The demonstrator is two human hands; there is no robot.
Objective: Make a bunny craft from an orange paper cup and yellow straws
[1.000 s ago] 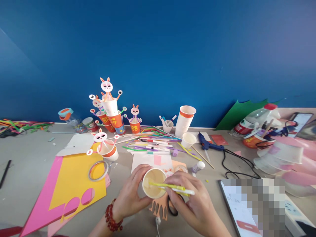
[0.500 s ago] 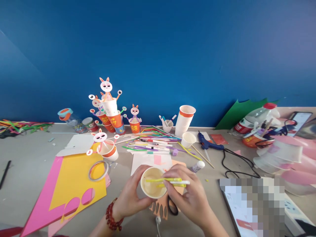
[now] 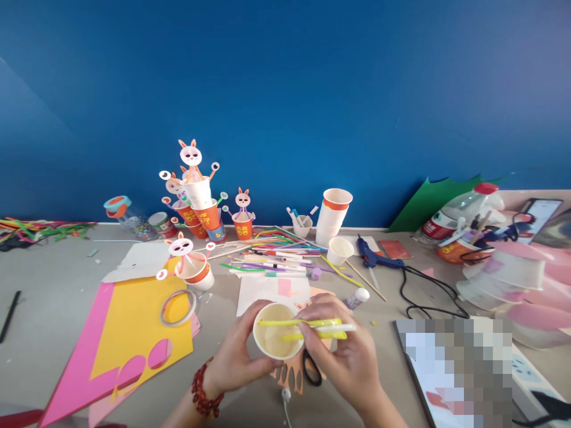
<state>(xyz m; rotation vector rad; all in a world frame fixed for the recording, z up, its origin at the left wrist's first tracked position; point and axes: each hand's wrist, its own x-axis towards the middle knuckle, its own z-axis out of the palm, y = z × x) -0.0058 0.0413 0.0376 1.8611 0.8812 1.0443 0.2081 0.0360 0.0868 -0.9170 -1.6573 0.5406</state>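
My left hand point(image 3: 235, 355) is wrapped round a white paper cup point(image 3: 273, 342), holding it tilted with its mouth toward me. My right hand point(image 3: 343, 351) pinches yellow straws point(image 3: 289, 323) together with a white stick, laid across the cup's mouth. A red bead bracelet point(image 3: 201, 393) sits on my left wrist. Black scissors point(image 3: 311, 370) and an orange cut-out lie on the table under my hands.
Yellow and pink paper sheets point(image 3: 129, 333) with a tape ring point(image 3: 177, 307) lie at left. Rabbit paper-cup figures point(image 3: 198, 202), coloured straws and pens point(image 3: 276, 255), a cup stack point(image 3: 332, 217), a blue glue gun point(image 3: 372, 257) with black cord, a glue stick point(image 3: 357, 297) and a bottle point(image 3: 464, 211) fill the table behind.
My right hand has turned the straws from slanting down-right to nearly level across the cup's mouth, and both hands with the cup have shifted slightly up.
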